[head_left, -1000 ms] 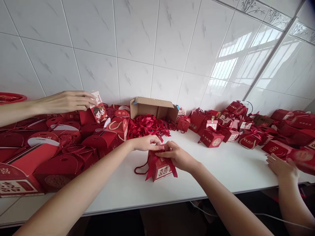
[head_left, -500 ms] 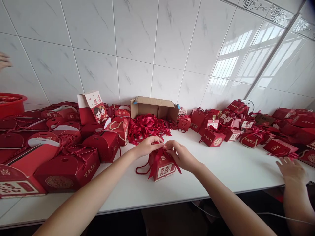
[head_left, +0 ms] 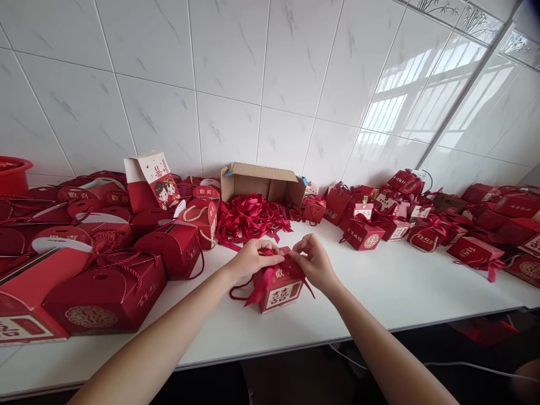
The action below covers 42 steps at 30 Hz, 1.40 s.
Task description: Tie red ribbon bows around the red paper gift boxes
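Observation:
A small red gift box (head_left: 280, 292) with cream and gold lettering stands upright on the white table in front of me. Red ribbon (head_left: 260, 286) lies around its top, its tails hanging at both sides. My left hand (head_left: 255, 260) pinches the ribbon at the top left of the box. On the other side, my right hand (head_left: 313, 261) pinches ribbon at the top, fingertips close to those of the left. The knot area is partly hidden by my fingers. A dark red cord handle (head_left: 239, 291) loops out at the box's left.
Many larger red gift boxes (head_left: 105, 298) crowd the left. Behind my hands, a heap of red ribbons (head_left: 253, 216) spills from an opened cardboard box (head_left: 261, 181). More small boxes (head_left: 365, 233) fill the back right. A red basin (head_left: 14, 174) sits far left, against the tiled wall (head_left: 228, 67).
My hands have stayed at the box top, the fingertips shifting slightly apart with the ribbon. Another person's hand at the right has left the table, and one at far left is gone from view.

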Each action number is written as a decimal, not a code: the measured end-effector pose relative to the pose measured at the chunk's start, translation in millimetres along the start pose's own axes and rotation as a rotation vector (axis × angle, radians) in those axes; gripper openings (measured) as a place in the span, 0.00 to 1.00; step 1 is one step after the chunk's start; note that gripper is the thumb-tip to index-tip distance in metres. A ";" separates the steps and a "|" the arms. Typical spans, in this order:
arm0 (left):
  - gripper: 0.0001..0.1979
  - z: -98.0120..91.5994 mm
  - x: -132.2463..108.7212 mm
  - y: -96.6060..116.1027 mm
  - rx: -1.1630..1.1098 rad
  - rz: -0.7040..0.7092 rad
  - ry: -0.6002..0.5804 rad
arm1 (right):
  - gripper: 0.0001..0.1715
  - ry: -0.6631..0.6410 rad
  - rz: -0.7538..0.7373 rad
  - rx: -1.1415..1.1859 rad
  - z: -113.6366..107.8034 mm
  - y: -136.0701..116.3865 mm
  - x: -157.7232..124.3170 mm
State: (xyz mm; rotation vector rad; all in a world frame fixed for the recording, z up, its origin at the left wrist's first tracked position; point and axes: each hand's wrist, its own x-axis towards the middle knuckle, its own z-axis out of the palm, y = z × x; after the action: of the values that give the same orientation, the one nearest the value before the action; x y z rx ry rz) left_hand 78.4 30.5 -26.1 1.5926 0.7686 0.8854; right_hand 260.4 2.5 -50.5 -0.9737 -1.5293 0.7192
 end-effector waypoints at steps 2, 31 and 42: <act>0.15 0.2 -0.4 -0.8 -0.007 -0.006 0.009 | 0.19 0.024 0.006 0.042 -0.3 1.8 -0.6; 0.14 -3.4 -2.2 -7.9 -0.025 -0.033 0.023 | 0.27 0.061 0.042 0.149 -5.5 6.8 -8.2; 0.13 -8.3 -7.2 -12.3 -0.011 0.011 0.001 | 0.12 -0.059 -0.031 -0.112 -12.6 6.0 -13.7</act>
State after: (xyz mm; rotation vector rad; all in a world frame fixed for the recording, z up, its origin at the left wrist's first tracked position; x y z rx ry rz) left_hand 67.3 30.8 -38.2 1.5878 0.7548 0.8967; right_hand 274.3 -7.6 -59.9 -1.0179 -1.6474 0.6511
